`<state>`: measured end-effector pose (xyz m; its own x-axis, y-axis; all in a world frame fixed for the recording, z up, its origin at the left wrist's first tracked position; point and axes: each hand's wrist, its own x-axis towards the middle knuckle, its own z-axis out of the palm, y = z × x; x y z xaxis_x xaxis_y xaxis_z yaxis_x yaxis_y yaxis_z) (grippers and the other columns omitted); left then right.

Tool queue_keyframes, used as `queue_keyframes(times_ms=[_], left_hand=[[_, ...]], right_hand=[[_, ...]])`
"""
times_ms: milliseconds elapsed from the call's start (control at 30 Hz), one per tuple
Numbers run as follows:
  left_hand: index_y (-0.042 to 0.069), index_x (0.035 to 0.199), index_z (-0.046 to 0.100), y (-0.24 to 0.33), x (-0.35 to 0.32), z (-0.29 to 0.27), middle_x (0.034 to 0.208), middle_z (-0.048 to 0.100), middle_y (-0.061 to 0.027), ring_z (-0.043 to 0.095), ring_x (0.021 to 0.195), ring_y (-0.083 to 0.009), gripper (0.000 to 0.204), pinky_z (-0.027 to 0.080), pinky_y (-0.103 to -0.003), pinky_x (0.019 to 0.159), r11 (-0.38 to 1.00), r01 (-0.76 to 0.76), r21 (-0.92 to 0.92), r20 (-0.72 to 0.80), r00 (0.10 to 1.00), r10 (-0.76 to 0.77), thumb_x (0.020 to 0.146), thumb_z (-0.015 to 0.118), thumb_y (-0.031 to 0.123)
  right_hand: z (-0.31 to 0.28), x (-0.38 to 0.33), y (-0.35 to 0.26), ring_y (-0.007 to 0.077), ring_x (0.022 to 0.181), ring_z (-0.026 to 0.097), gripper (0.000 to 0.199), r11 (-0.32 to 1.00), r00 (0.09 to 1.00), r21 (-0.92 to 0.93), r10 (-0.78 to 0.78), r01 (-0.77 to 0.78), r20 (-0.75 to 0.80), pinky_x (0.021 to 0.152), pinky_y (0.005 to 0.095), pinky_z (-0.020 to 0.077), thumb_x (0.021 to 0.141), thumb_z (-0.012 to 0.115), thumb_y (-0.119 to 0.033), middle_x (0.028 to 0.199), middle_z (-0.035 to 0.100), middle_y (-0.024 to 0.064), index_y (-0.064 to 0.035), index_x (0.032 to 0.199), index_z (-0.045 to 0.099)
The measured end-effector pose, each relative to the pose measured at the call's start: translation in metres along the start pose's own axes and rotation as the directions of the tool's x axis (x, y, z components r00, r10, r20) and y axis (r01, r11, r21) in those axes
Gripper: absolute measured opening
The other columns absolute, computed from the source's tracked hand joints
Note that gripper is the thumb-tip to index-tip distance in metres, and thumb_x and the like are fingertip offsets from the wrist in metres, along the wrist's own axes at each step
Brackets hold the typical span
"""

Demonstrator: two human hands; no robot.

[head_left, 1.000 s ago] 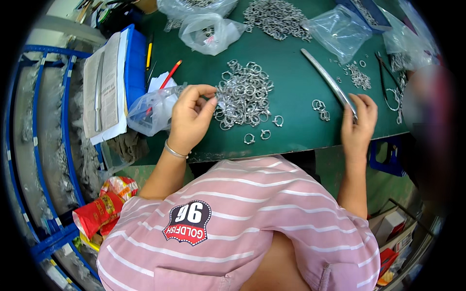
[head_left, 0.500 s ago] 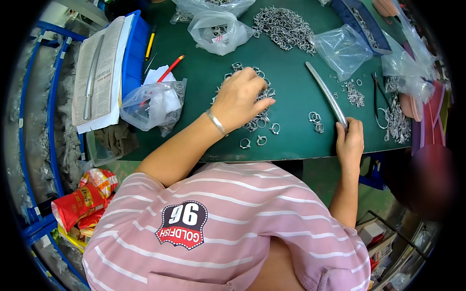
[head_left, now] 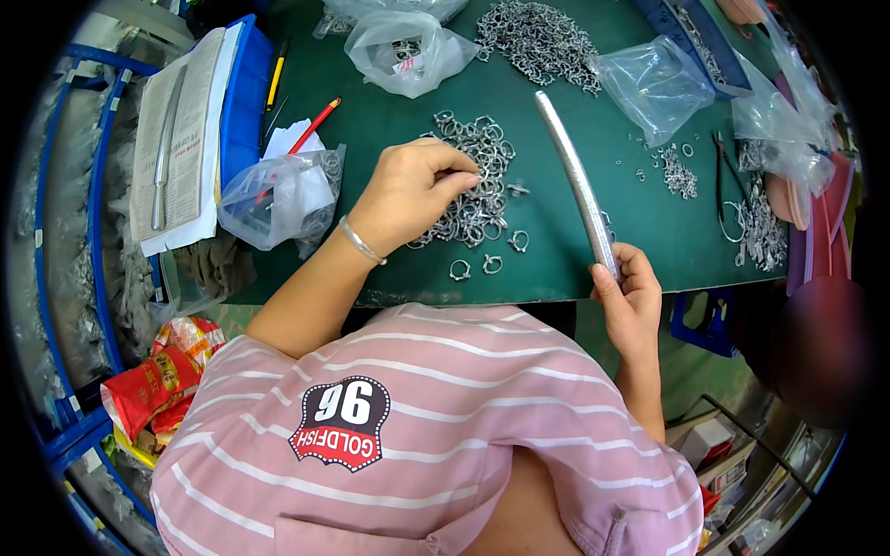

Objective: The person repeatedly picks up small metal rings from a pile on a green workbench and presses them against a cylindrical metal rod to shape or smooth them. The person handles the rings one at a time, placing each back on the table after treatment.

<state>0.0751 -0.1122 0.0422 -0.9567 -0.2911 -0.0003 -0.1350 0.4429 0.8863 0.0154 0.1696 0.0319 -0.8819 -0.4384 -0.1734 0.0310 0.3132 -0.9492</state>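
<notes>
My left hand (head_left: 408, 190) pinches ring from heap of small silver metal rings (head_left: 473, 181) on green table (head_left: 389, 120); my right hand (head_left: 630, 296) grips long silver metal rod (head_left: 575, 181).

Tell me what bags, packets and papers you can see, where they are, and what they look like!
Clear bag: left of the left hand, crumpled, with rings and a white slip inside.
Tied bag: top middle of the table, clear, with a small label.
Flat bag: upper right, clear, nearly empty.
Paper stack: far left, white, printed, on a blue tray.
Red packet: lower left, off the table, shiny red and yellow.
</notes>
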Motion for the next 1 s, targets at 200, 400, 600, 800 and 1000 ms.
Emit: queue_keyframes(times_ms=[200, 400, 600, 800, 1000], left_hand=[[-0.001, 0.089, 0.066, -0.004, -0.01, -0.007, 0.08, 0.063, -0.006, 0.061, 0.067, -0.0116, 0.01, 0.048, -0.023, 0.06, 1.0, 0.004, 0.019, 0.007, 1.0, -0.005, 0.079, 0.067, 0.001], [0.002, 0.084, 0.065, 0.012, 0.012, 0.028, 0.085, 0.058, -0.0098, 0.059, 0.075, -0.0259, 0.013, 0.048, -0.032, 0.066, 0.83, -0.496, 0.254, -0.004, 0.858, 0.514, 0.072, 0.069, 0.001], [0.003, 0.074, 0.062, 0.01, 0.038, 0.086, 0.079, 0.055, -0.0122, 0.055, 0.074, -0.0307, 0.011, 0.047, -0.04, 0.071, 0.725, -0.559, 0.402, 0.259, 0.829, 0.495, 0.068, 0.07, 0.007], [-0.002, 0.084, 0.065, 0.025, 0.028, 0.052, 0.094, 0.062, -0.0109, 0.065, 0.081, -0.0171, 0.011, 0.052, -0.026, 0.065, 0.968, -0.184, -0.173, 0.194, 0.957, 0.216, 0.082, 0.064, 0.009], [-0.006, 0.104, 0.06, 0.003, 0.003, 0.002, 0.107, 0.061, -0.0172, 0.062, 0.099, -0.0239, 0.022, 0.054, -0.03, 0.076, 0.427, 0.245, -0.871, 0.24, 0.969, -0.065, 0.092, 0.051, 0.011]], right_hand=[[0.006, 0.0, -0.009, 0.0037, 0.056, 0.047, 0.027, 0.993, 0.998, 0.104, 0.064, -0.065, 0.013, 0.048, 0.0182, 0.0372, 0.088, 0.062, -0.013, 0.072, 0.054, -0.0006, 0.0044, 0.108, 0.055], [0.002, -0.005, -0.008, 0.0037, 0.054, 0.047, 0.028, 0.985, 0.993, 0.172, 0.045, -0.026, -0.108, 0.047, 0.0174, 0.0368, 0.089, 0.061, -0.013, 0.074, 0.055, 0.0011, 0.0043, 0.11, 0.054], [-0.004, -0.01, -0.01, 0.0041, 0.054, 0.048, 0.026, 0.979, 0.982, 0.206, 0.047, -0.008, -0.185, 0.046, 0.0176, 0.0373, 0.089, 0.06, -0.011, 0.076, 0.057, 0.0025, 0.0038, 0.11, 0.054], [-0.007, -0.02, -0.001, 0.0044, 0.054, 0.048, 0.027, 0.963, 0.983, 0.261, 0.102, -0.06, -0.153, 0.046, 0.0175, 0.0381, 0.088, 0.06, -0.008, 0.076, 0.058, 0.0029, 0.0044, 0.111, 0.053], [0.012, -0.012, -0.005, 0.0032, 0.054, 0.048, 0.03, 0.959, 0.997, 0.274, 0.08, -0.074, -0.013, 0.046, 0.0172, 0.0382, 0.087, 0.061, -0.007, 0.075, 0.056, 0.002, 0.0049, 0.113, 0.052]])
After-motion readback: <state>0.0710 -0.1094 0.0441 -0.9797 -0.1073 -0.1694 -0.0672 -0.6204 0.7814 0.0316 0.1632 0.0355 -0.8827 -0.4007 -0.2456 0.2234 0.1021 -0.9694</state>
